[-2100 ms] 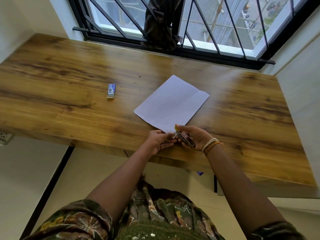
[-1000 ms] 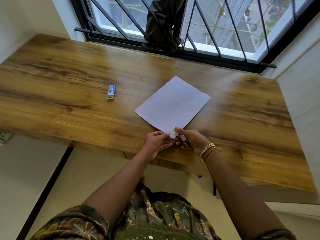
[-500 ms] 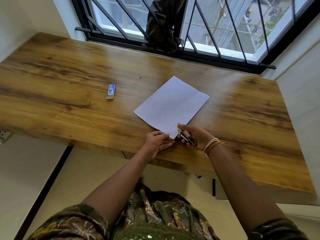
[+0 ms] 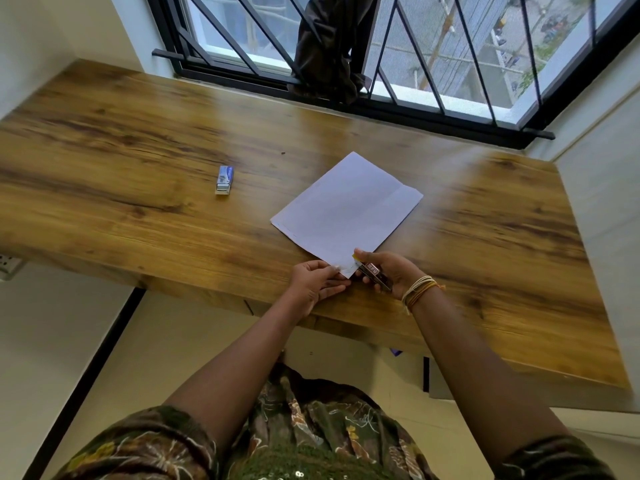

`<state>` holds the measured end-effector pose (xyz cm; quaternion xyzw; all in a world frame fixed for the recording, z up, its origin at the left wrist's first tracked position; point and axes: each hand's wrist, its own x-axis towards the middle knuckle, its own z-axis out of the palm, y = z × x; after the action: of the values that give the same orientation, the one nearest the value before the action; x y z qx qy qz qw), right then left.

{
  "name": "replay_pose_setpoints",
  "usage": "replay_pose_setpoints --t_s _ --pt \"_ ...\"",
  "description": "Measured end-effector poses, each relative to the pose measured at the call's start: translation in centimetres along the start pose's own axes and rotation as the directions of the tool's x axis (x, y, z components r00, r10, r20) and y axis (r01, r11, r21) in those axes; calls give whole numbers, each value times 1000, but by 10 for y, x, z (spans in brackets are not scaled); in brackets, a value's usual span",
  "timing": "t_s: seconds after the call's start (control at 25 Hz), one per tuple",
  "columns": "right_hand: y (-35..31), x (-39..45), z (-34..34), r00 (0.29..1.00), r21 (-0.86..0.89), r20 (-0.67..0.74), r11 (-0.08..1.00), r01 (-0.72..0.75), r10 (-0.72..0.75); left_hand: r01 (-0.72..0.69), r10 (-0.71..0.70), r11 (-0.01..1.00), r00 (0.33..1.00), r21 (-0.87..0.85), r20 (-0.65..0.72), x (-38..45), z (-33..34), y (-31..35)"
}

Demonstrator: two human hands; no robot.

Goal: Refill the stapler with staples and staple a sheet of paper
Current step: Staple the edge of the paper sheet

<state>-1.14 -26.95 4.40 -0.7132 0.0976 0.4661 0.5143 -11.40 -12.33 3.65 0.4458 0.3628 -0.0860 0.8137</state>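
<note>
At lower centre of the frame, near the front edge of the wooden table (image 4: pixel 138 140), the right hand (image 4: pixel 391 271) grips a small dark stapler (image 4: pixel 373 273), fingers curled round its body. A red label with pale markings shows on the stapler's top; the writing is too small to read. A yellow tip shows at the stapler's nose, which meets the near corner of the white sheet of paper (image 4: pixel 346 209). The left hand (image 4: pixel 317 280) pinches that same corner from the left, thumb on top and fingers beneath, just beside the stapler. Whether the corner sits between the stapler's arms cannot be told.

The sheet lies flat at mid-frame, turned at an angle, with a faint fold line near its right edge. Thread and band bracelets (image 4: pixel 419 289) circle the right wrist.

Well apart, left of centre, a small blue and white staple box (image 4: pixel 224 180) lies on the table; its printing is illegible.

Along the top of the frame a window with black bars (image 4: pixel 408 64) runs behind the table, and a dark cloth (image 4: pixel 329 46) hangs over the bars. A wall socket (image 4: pixel 8 263) sits at the left edge.
</note>
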Motion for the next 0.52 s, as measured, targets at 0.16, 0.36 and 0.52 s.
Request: replay_pose_setpoints --t_s 0.16,0.36,0.52 --pt "7 3 9 993 44 -118 999 29 -24 -6 6 1000 1000 -12 -12 1 1 -1" --pt "3 -3 1 1000 79 -16 997 25 -24 -8 8 1000 1000 -16 -10 -1 2 0" --pt "3 -8 -16 988 32 -137 996 81 -76 3 -3 1000 999 -9 -37 -1 4 1"
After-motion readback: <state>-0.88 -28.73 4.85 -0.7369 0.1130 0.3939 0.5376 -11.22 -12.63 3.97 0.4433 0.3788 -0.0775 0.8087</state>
